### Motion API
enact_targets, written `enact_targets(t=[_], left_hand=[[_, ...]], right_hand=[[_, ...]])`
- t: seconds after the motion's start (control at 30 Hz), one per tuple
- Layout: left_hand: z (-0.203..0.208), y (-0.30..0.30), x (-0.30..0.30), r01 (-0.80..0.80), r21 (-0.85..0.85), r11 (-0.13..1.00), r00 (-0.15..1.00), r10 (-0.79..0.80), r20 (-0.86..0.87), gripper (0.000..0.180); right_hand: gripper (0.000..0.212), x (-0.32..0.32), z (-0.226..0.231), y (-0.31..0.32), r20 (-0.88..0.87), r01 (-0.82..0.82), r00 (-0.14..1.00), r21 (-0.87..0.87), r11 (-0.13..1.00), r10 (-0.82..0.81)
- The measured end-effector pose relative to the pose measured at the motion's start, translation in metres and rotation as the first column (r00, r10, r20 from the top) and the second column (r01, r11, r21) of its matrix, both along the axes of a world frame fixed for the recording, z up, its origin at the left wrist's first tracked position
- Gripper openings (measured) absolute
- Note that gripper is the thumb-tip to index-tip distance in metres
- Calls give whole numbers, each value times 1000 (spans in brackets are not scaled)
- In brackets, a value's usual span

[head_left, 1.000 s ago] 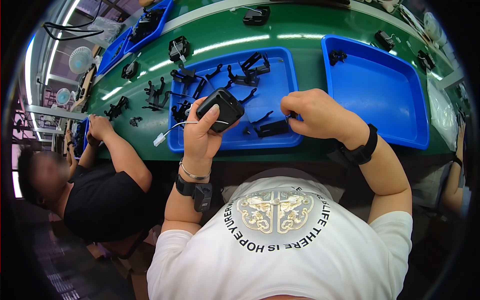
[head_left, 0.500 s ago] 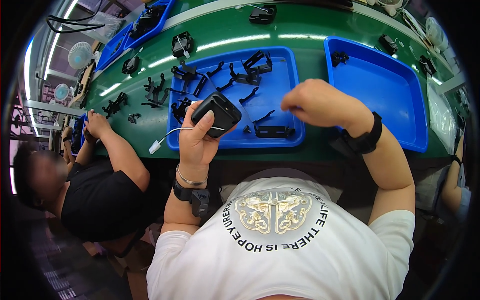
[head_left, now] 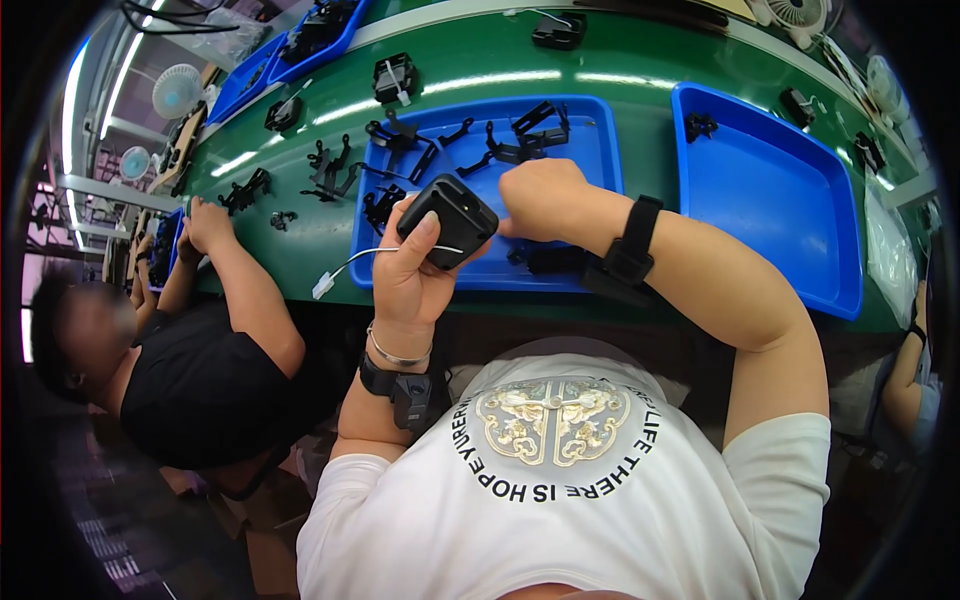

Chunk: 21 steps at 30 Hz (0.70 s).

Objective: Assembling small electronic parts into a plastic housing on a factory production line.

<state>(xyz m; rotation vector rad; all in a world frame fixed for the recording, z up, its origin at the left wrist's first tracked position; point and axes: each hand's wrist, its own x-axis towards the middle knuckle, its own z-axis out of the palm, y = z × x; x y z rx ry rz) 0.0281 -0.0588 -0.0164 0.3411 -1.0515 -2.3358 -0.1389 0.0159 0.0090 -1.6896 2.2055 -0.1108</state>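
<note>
My left hand [head_left: 408, 275] is closed round a black, rounded-square plastic housing [head_left: 450, 222], thumb lying on its near side. A thin white cable with a white connector [head_left: 323, 286] hangs from the housing toward the left. My right hand [head_left: 543, 198] is just right of the housing, its fingers curled inward and down. Whatever its fingertips pinch or touch is hidden behind the hand. Beneath both hands lies a blue tray [head_left: 612, 140] holding several black brackets [head_left: 540, 120].
A second blue tray [head_left: 770, 220] on the right has a small black part cluster [head_left: 699, 126] in its far corner. Black cabled units [head_left: 395, 78] stand on the green table [head_left: 480, 70]. Loose black brackets [head_left: 332, 170] lie left of the tray. A co-worker [head_left: 210, 370] works at the left.
My right hand has moved left, over the tray and up close to the housing. My left hand keeps its hold on it. The whole view has shifted slightly.
</note>
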Motion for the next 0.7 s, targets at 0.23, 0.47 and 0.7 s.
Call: enact_targets(t=[0.23,0.47,0.7], left_hand=[[-3,-3,2,49,83,995,999,-49,-8,24],[-11,3,-8,-37,190,981,998,44,-34,27],[-8,24,-21,120,174,977,988,-101,-117,33]], right_hand=[[15,-16,-10,21,-52,13,998,-164,986,-22],[8,2,34,92,934,425,305,-310,850,188],[13,34,-32,89,872,480,-160,-341,808,463]])
